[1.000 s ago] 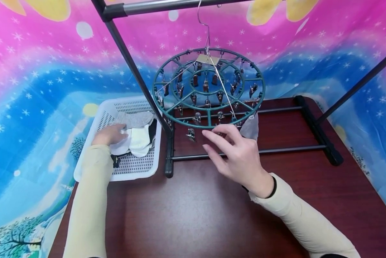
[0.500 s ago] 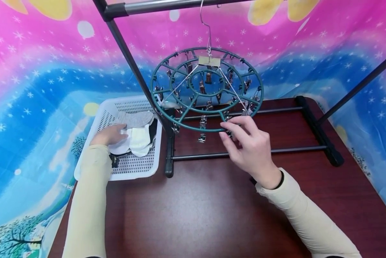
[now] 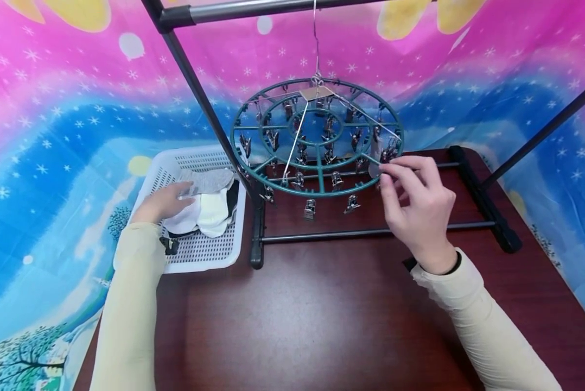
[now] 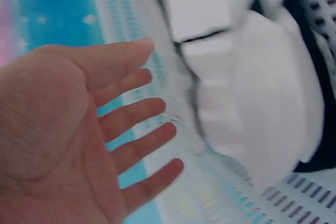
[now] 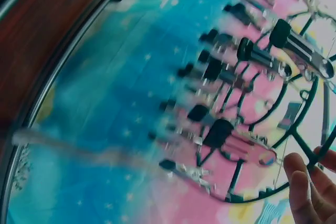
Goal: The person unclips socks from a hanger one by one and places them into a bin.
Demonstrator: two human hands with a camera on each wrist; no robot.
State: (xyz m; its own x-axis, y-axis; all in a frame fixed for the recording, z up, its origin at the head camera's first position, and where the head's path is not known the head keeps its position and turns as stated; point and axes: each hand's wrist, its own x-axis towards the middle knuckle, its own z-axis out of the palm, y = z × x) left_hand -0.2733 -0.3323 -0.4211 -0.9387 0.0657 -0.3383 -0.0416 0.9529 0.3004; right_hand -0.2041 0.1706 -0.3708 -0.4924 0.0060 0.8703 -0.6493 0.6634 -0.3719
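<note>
A green round drying hanger [image 3: 320,186] with several metal clips hangs from a hook. My right hand [image 3: 417,209] is at its right rim, thumb and fingertips pinching there; the right wrist view shows the fingers [image 5: 299,182] at the green ring. A pale grey cloth piece [image 3: 376,155], probably a sock, hangs just behind those fingertips, mostly hidden. My left hand [image 3: 161,202] hovers over the white basket [image 3: 202,266], fingers extended, holding nothing. Beside it lie white socks [image 3: 211,212], a grey sock [image 3: 209,180] and dark ones beneath.
A dark metal rack [image 3: 195,81] stands on the brown table [image 3: 283,320], its left post between basket and hanger. Its lower bars [image 3: 322,235] cross the table behind. A patterned cloth backdrop [image 3: 77,136] surrounds the table.
My right hand has moved right and slightly up along the rim. The hanger has turned, carrying the hanging grey cloth piece round to the right and back. My left hand has barely shifted.
</note>
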